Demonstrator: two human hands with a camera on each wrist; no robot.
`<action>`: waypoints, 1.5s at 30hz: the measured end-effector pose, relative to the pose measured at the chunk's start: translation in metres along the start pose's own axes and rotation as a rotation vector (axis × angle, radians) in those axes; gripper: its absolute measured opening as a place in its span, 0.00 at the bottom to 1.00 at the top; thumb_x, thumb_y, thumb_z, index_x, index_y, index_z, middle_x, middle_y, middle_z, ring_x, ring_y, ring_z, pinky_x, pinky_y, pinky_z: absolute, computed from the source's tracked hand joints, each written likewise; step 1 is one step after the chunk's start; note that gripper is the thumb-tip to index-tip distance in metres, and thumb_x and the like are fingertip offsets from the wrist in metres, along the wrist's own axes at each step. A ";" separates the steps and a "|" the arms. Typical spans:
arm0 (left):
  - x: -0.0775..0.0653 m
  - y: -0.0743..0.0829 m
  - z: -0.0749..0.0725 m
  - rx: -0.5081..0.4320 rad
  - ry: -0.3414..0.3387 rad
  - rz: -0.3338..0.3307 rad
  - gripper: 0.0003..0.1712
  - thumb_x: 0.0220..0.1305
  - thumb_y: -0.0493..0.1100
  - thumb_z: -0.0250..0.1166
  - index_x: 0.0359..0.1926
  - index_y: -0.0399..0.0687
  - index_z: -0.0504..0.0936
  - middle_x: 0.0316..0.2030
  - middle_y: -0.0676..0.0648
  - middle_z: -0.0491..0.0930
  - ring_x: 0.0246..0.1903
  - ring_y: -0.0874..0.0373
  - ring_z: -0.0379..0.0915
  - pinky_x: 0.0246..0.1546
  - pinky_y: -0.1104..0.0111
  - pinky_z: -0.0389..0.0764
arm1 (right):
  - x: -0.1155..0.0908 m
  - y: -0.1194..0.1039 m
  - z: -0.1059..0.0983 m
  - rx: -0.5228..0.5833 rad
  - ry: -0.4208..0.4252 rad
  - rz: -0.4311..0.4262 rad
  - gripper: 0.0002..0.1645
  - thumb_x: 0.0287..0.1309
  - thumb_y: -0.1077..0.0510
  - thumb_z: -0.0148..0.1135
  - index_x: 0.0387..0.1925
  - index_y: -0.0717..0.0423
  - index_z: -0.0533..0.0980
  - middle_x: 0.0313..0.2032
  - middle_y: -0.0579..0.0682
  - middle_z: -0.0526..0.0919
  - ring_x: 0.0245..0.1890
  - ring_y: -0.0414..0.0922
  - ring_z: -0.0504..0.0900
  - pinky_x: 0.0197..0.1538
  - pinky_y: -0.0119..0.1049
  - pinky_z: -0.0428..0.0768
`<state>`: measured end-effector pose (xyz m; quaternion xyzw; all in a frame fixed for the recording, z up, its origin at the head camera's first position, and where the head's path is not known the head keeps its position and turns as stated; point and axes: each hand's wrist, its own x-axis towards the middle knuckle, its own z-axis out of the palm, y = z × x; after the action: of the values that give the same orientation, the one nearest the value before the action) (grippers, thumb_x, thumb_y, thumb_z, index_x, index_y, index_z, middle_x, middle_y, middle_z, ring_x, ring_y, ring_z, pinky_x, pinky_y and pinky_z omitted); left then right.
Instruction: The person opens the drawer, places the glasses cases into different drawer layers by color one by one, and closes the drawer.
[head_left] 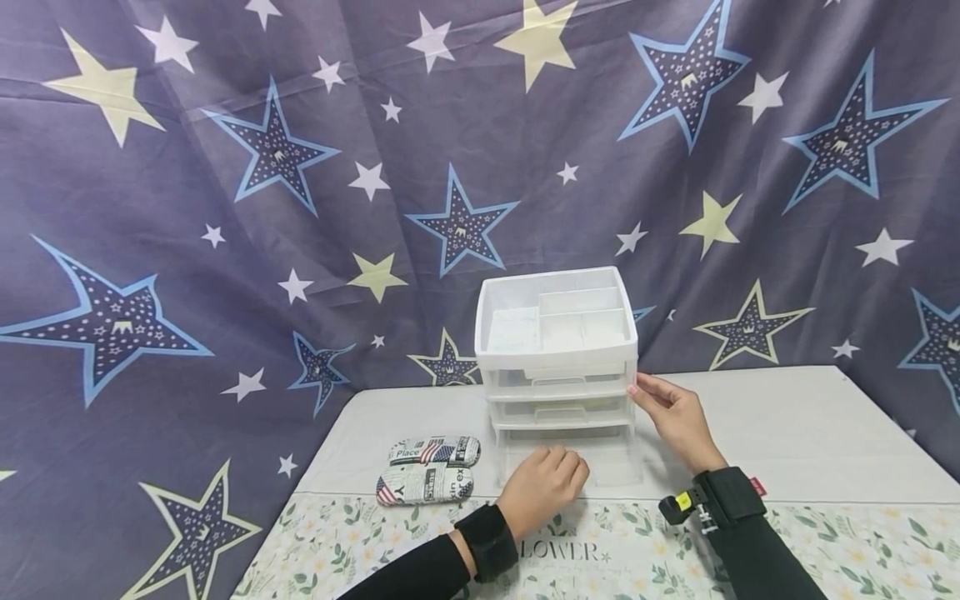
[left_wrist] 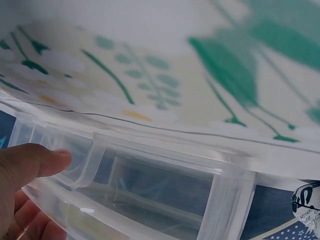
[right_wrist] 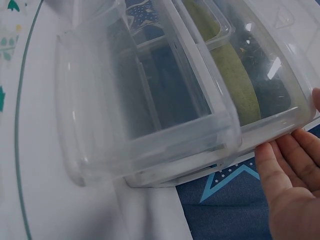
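A white plastic drawer unit [head_left: 557, 360] with clear drawers stands upright on the table, its top a divided open tray. The bottom drawer [head_left: 615, 457] is pulled out toward me. My left hand [head_left: 546, 482] is at the front of that drawer. In the left wrist view its thumb lies over the clear drawer front [left_wrist: 82, 160], with the other fingers curled below, pinching it. My right hand [head_left: 678, 421] touches the unit's right side. In the right wrist view its fairly straight fingers [right_wrist: 280, 175] rest against the side. An olive-green item [right_wrist: 237, 82] shows through another drawer.
Two oblong padded pieces with a newspaper and flag print [head_left: 427, 483] lie left of the unit. A floral cloth [head_left: 840, 533] covers the table's front. Behind hangs a dark star-patterned curtain [head_left: 360, 125].
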<state>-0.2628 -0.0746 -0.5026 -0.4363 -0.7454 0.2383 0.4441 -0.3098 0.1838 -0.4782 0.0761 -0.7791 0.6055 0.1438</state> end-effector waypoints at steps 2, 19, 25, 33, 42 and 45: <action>0.000 0.001 -0.002 -0.001 0.011 -0.001 0.31 0.81 0.30 0.31 0.43 0.52 0.83 0.36 0.53 0.79 0.34 0.61 0.76 0.34 0.74 0.82 | 0.000 0.000 0.000 -0.005 0.001 -0.002 0.38 0.68 0.38 0.65 0.68 0.60 0.74 0.63 0.61 0.79 0.64 0.57 0.78 0.66 0.54 0.77; -0.002 0.006 -0.021 -0.056 -0.003 -0.003 0.23 0.80 0.32 0.38 0.42 0.50 0.81 0.36 0.53 0.77 0.32 0.62 0.72 0.30 0.74 0.78 | -0.001 0.001 0.001 0.008 -0.001 -0.009 0.38 0.69 0.39 0.64 0.68 0.61 0.73 0.63 0.61 0.79 0.64 0.57 0.78 0.67 0.54 0.77; -0.005 0.008 -0.028 -0.059 -0.084 0.026 0.07 0.74 0.38 0.57 0.47 0.51 0.80 0.40 0.54 0.77 0.35 0.63 0.72 0.33 0.75 0.79 | -0.001 -0.001 0.001 0.011 0.001 -0.002 0.38 0.69 0.40 0.64 0.68 0.62 0.73 0.63 0.61 0.79 0.64 0.57 0.78 0.67 0.54 0.76; -0.007 0.012 -0.029 -0.075 -0.049 0.020 0.16 0.78 0.33 0.47 0.45 0.51 0.80 0.39 0.53 0.77 0.33 0.63 0.71 0.32 0.76 0.78 | -0.002 -0.002 0.001 0.009 -0.001 -0.011 0.38 0.69 0.40 0.64 0.68 0.63 0.73 0.63 0.62 0.79 0.64 0.58 0.77 0.67 0.55 0.76; -0.010 0.013 -0.025 -0.042 0.043 0.033 0.28 0.80 0.29 0.34 0.42 0.51 0.81 0.36 0.53 0.77 0.31 0.63 0.70 0.29 0.77 0.76 | -0.002 0.000 0.001 -0.010 0.002 -0.025 0.38 0.69 0.40 0.64 0.68 0.62 0.73 0.62 0.62 0.80 0.63 0.58 0.78 0.66 0.55 0.77; -0.011 0.013 -0.029 -0.043 0.018 0.034 0.26 0.80 0.30 0.36 0.43 0.51 0.81 0.37 0.53 0.77 0.32 0.63 0.71 0.30 0.77 0.77 | -0.001 0.000 0.001 -0.030 0.003 -0.036 0.37 0.70 0.40 0.64 0.68 0.61 0.73 0.62 0.62 0.80 0.63 0.58 0.79 0.65 0.55 0.78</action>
<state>-0.2292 -0.0783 -0.5028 -0.4604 -0.7387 0.2260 0.4373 -0.3086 0.1826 -0.4791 0.0871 -0.7864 0.5911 0.1570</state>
